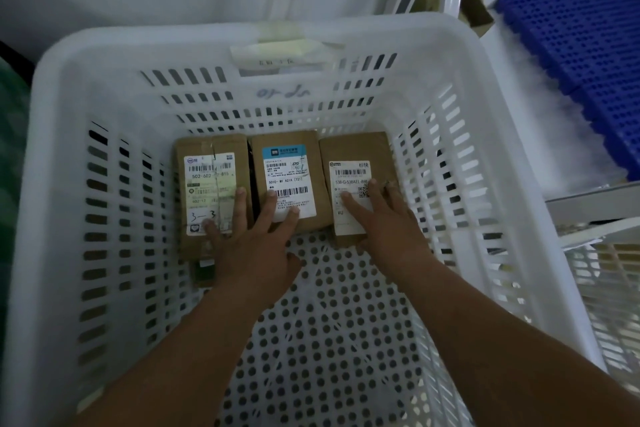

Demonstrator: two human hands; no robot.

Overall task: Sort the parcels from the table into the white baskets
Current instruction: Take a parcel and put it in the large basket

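basket [62, 87] | three parcels in a row at far wall, long axes away from the person | left hand [254, 246] laid flat, fingers spread over left parcel [204, 180] and middle parcel [287, 163] | right hand [384, 218] flat on right parcel [356, 152] | nothing gripped

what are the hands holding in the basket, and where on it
Nothing is gripped. The left hand lies flat on the left parcel and middle parcel; the right hand lies flat on the right parcel's label.
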